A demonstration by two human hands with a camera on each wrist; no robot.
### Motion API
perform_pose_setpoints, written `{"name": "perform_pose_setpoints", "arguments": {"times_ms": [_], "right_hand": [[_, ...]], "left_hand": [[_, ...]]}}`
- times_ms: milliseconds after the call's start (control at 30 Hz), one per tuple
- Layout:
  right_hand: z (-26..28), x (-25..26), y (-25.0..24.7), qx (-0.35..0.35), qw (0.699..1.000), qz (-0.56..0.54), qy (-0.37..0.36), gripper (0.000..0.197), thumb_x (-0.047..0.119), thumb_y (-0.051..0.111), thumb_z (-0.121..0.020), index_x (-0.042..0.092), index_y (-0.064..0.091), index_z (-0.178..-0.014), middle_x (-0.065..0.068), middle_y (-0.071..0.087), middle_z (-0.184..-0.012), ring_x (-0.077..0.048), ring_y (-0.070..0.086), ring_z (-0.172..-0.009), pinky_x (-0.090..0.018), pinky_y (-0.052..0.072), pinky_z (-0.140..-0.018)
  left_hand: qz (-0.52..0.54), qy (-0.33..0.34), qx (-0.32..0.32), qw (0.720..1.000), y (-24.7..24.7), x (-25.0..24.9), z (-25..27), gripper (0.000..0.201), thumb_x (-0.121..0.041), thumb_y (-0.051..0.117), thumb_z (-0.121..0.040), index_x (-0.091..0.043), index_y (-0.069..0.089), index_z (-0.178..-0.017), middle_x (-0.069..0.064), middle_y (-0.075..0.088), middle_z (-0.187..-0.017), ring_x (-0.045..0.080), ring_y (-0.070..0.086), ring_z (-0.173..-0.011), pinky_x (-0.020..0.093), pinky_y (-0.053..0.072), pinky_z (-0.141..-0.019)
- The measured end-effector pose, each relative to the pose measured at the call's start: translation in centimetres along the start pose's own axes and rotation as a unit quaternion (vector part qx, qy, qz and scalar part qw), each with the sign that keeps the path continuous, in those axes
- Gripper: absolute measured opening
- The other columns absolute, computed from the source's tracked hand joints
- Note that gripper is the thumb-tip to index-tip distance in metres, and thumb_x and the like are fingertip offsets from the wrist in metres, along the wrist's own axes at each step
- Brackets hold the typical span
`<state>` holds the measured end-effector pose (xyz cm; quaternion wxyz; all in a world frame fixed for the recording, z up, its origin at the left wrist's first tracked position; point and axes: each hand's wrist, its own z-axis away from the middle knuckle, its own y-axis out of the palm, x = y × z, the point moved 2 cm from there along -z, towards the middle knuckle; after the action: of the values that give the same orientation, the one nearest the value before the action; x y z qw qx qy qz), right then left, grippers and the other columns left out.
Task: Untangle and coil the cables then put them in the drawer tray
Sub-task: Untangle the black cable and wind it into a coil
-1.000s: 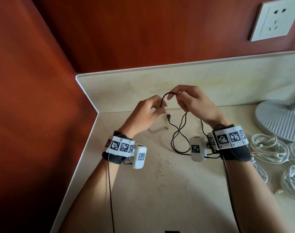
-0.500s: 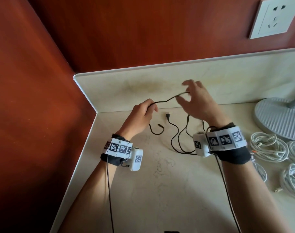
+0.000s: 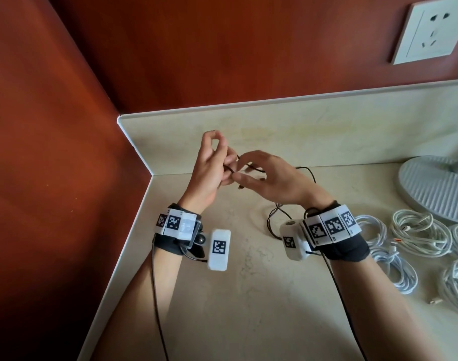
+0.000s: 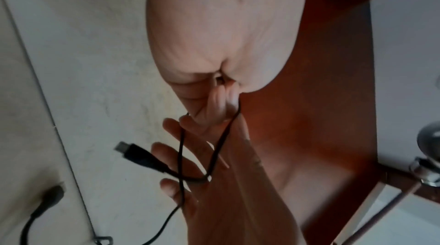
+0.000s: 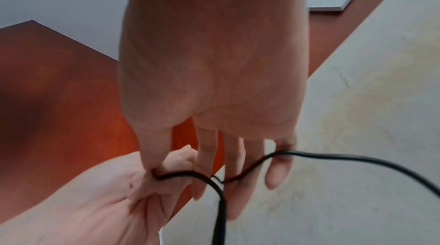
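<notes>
Black cable [image 5: 220, 221] gripped by left hand [image 3: 209, 175], right hand [image 3: 274, 181] fingers spread

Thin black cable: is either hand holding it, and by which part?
The left hand grips the thin black cable in a loop near its USB plug end; the right hand, fingers straight, only carries a strand draped across them.
</notes>
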<state>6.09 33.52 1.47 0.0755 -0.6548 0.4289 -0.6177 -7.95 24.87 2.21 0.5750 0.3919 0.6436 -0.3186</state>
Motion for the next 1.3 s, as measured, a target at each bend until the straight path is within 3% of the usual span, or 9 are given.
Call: {"name": "perform_pose_setpoints", "arguments": {"times_ms": [300, 400, 500, 633, 700, 867, 1000, 1167, 1300], "right_hand": [[0.0, 0.1, -1.0, -0.063, 0.998, 0.005, 0.015, 0.029, 0.012, 0.046, -0.105, 0.020, 0.056, -0.079, 0.001, 0.060, -0.068, -0.015, 0.051, -0.055, -0.032, 0.041, -0.054], [-0.1, -0.2, -1.1, -0.108, 0.994, 0.003, 0.026, 0.029, 0.020, 0.048, -0.106, 0.015, 0.059, -0.079, -0.008, 0.062, -0.072, -0.030, 0.053, -0.060, -0.040, 0.046, -0.061], [-0.3, -0.4, -1.2, -0.146, 0.988, -0.015, 0.041, 0.034, 0.026, 0.050, -0.107, 0.016, 0.062, -0.077, 0.008, 0.057, -0.062, -0.024, 0.050, -0.057, -0.045, 0.050, -0.063], [-0.4, -0.2, -1.5, -0.179, 0.980, -0.052, 0.062, 0.037, 0.029, 0.049, -0.109, 0.021, 0.060, -0.074, 0.013, 0.048, -0.056, -0.008, 0.041, -0.051, -0.037, 0.044, -0.058], [-0.2, 0.1, -1.8, -0.184, 0.979, -0.068, 0.063, 0.038, 0.027, 0.048, -0.109, 0.020, 0.060, -0.074, 0.011, 0.045, -0.055, -0.008, 0.037, -0.048, -0.030, 0.034, -0.053], [0.1, 0.8, -1.7, -0.122, 0.987, -0.097, 0.049, 0.038, 0.027, 0.047, -0.110, 0.014, 0.061, -0.077, 0.012, 0.044, -0.055, -0.007, 0.032, -0.045, -0.020, 0.029, -0.046], [0.1, 1.5, -1.2, -0.084, 0.991, -0.099, 0.037, 0.036, 0.027, 0.048, -0.110, 0.014, 0.061, -0.079, 0.014, 0.044, -0.052, -0.009, 0.033, -0.047, -0.023, 0.033, -0.049], [0.4, 1.9, -0.8, -0.024, 0.992, -0.121, 0.025, 0.028, 0.016, 0.051, -0.109, 0.006, 0.065, -0.088, 0.017, 0.055, -0.057, -0.012, 0.057, -0.053, -0.019, 0.046, -0.054], [0.4, 1.5, -0.2, 0.004, 0.994, -0.104, 0.023, 0.023, 0.020, 0.054, -0.108, 0.011, 0.069, -0.092, 0.000, 0.063, -0.061, -0.025, 0.068, -0.063, -0.027, 0.047, -0.057]], "left_hand": [[-0.072, -0.016, 0.093, 0.993, -1.2, -0.6, 0.6, 0.008, -0.005, 0.052, -0.090, -0.009, 0.048, -0.096, 0.004, 0.060, -0.099, 0.016, 0.041, -0.063, 0.029, 0.027, -0.050], [-0.296, 0.103, 0.083, 0.946, -1.1, -0.4, 0.8, 0.025, 0.001, 0.062, -0.089, -0.014, 0.047, -0.102, -0.001, 0.058, -0.095, 0.024, 0.053, -0.064, 0.038, 0.042, -0.055], [-0.402, 0.216, 0.018, 0.889, -0.8, 0.1, 0.8, 0.029, -0.007, 0.067, -0.091, -0.014, 0.049, -0.113, -0.005, 0.053, -0.097, 0.019, 0.052, -0.067, 0.045, 0.049, -0.062], [-0.383, 0.308, -0.023, 0.870, 0.3, 0.5, 1.3, 0.054, -0.006, 0.070, -0.089, -0.021, 0.039, -0.131, 0.006, 0.049, -0.130, 0.014, 0.055, -0.082, 0.022, 0.048, -0.059], [-0.413, 0.327, -0.053, 0.848, 0.5, 0.1, 1.3, 0.038, -0.008, 0.069, -0.088, -0.016, 0.051, -0.120, 0.012, 0.044, -0.136, 0.015, 0.057, -0.095, 0.021, 0.048, -0.061], [-0.483, 0.319, -0.026, 0.815, 0.3, -0.1, -0.2, 0.023, -0.016, 0.060, -0.101, -0.015, 0.074, -0.119, 0.001, 0.057, -0.132, 0.020, 0.055, -0.112, 0.031, 0.054, -0.084], [-0.490, 0.270, -0.090, 0.824, 0.0, 0.1, -0.8, 0.032, -0.026, 0.064, -0.101, -0.023, 0.071, -0.132, -0.005, 0.055, -0.094, 0.015, 0.054, -0.085, 0.033, 0.046, -0.061], [-0.529, 0.180, -0.102, 0.823, -0.2, 0.9, -0.9, 0.051, -0.044, 0.055, -0.105, -0.021, 0.053, -0.151, -0.006, 0.044, -0.098, 0.015, 0.048, -0.073, 0.030, 0.036, -0.058], [-0.525, 0.137, -0.113, 0.832, -1.5, 1.2, -1.8, 0.052, -0.043, 0.053, -0.105, -0.017, 0.050, -0.150, 0.006, 0.065, -0.104, 0.015, 0.058, -0.081, 0.029, 0.044, -0.070]]}}
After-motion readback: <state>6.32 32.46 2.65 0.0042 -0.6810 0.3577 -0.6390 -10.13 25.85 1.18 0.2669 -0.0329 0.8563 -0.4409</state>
